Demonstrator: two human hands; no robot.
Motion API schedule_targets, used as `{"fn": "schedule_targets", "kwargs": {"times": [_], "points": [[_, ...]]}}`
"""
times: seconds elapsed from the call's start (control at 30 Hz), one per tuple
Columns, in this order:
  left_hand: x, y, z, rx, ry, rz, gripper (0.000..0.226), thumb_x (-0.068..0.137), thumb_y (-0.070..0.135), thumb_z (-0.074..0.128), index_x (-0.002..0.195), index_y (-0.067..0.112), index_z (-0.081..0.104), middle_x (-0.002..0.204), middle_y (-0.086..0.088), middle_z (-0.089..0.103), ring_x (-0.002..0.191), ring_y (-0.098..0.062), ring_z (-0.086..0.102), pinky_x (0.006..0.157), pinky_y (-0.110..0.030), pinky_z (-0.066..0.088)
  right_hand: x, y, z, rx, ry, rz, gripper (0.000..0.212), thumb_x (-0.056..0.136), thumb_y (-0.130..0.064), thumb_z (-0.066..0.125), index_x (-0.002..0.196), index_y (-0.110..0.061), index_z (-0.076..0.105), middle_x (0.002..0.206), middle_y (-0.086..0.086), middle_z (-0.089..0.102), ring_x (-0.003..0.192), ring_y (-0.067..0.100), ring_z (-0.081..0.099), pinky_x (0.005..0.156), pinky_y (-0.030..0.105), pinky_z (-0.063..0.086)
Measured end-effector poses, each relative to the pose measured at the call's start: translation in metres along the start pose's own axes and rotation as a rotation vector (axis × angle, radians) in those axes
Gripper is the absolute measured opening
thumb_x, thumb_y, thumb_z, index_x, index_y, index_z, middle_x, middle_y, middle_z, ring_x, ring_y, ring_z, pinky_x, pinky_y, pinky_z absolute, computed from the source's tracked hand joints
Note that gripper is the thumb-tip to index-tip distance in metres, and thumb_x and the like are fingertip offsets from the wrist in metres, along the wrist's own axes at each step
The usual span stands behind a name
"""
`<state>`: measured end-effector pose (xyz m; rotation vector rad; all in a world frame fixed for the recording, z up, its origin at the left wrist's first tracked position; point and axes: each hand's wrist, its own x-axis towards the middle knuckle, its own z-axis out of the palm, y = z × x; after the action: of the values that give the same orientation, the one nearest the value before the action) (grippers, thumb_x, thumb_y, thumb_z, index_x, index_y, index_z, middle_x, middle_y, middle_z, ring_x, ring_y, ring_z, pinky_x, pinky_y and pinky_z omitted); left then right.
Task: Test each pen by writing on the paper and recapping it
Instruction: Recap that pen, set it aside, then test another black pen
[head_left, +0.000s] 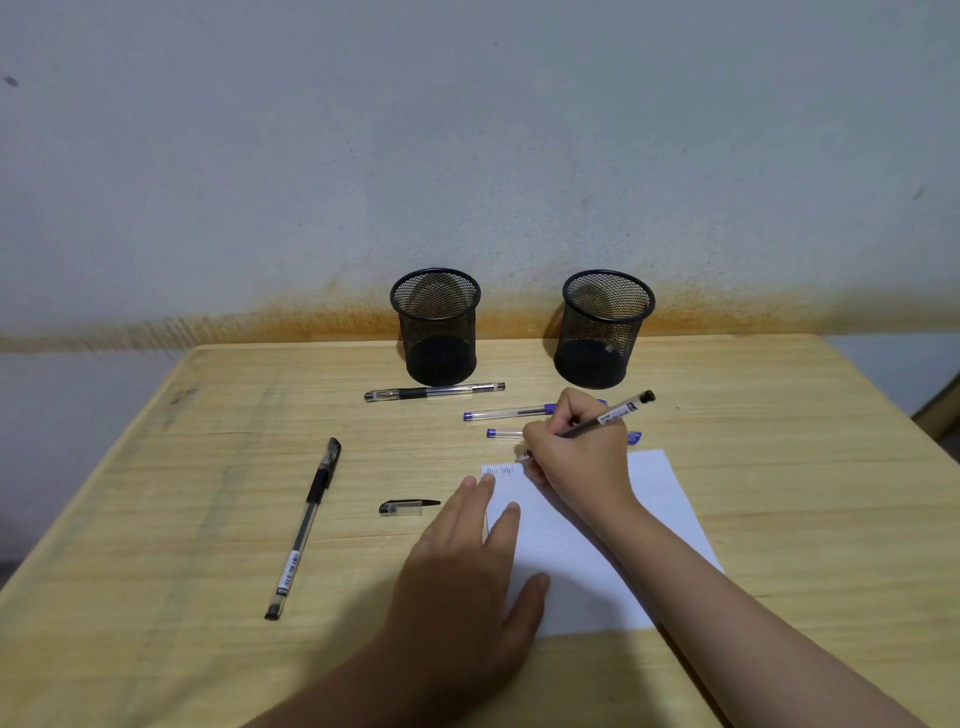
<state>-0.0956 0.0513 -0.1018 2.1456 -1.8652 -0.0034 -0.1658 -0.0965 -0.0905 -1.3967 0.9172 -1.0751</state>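
Fingers (558, 415) of the right hand (576, 457) are curled round an uncapped black pen (613, 415), whose tip is hidden by the hand at the top edge of the paper (587, 571), beside a short scribble (500, 471). Straight fingers (485, 486) of the left hand (467, 571) are pressed flat on the paper's left margin. The loose cap (408, 506) lies on the table (208, 467) just left of those fingertips. Three capped pens lie near two mesh cups (436, 327) and a fourth (306, 525) well to the left. Should the left hand be lifted, the sheet could be dragged by the stroke; the cap could be knocked away.
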Motion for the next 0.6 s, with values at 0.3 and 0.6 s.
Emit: {"fn": "schedule_targets", "kwargs": {"times": [0.3,0.6], "points": [[0.019,-0.067,-0.046,-0.091,-0.006,-0.271,0.025,0.083,0.029,0.058,0.107,0.024,0.062,0.111,0.012,0.049,0.104,-0.009,0.05,0.082,-0.029,0.048,0.003,-0.003,-0.003,0.287,-0.044,0.024,0.026,0.082,0.003,0.067,0.065,0.005,0.047,0.044,0.01,0.049,0.04,0.023,0.053,0.041,0.028,0.046],[0.024,-0.065,-0.054,-0.489,0.166,-0.33,0.013,0.08,0.015,0.07,0.078,0.028,0.068,0.075,0.01,0.066,0.076,-0.001,0.059,0.061,-0.009,0.045,-0.01,-0.015,-0.004,0.306,-0.349,0.067,0.018,0.073,-0.011,0.074,0.075,0.003,0.061,0.051,0.006,0.06,0.038,0.019,0.045,0.043,0.027,0.04]]}}
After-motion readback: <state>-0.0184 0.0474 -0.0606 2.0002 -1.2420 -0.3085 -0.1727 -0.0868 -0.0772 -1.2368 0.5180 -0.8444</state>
